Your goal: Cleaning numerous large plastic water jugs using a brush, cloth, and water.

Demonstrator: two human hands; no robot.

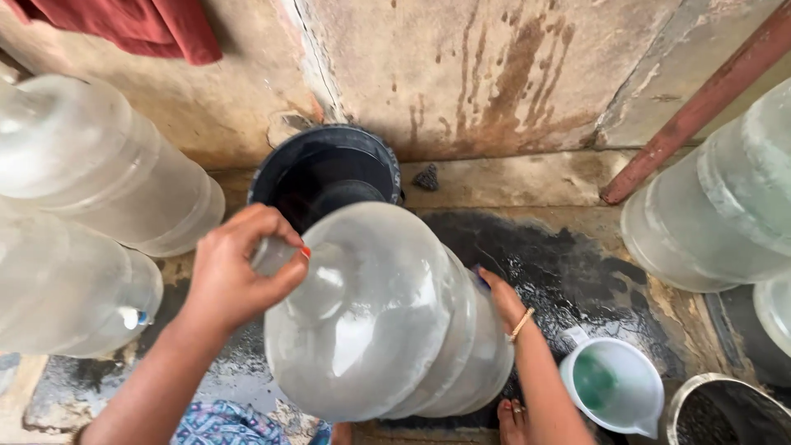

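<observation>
Hands held a big clear water jug [387,321] in the middle of the wet floor [568,272]; the jug was tipped over on a slant, with its neck up near the person and its round bottom low on the right. The left hand [235,276] was curled tight around the neck of the jug; the right hand [503,298] was pressed on the far side of the jug, near its bottom, and its fingers were hidden, so I could not tell if it gripped or only pushed. A black bucket [325,169] stood just behind the jug, close against the stained wall [511,74]; the jug's top edge covered part of the bucket's rim. More clear jugs [91,165] lay piled on the left, near the left arm, with only a thin gap to the held jug; other clear jugs [717,214] stood on the right, farther off. A white pitcher [614,383] sat just beside the right arm, and a metal pot [725,412] was next to it at the corner; the most open floor was the dark wet patch between the held jug and the right-side jugs.
</observation>
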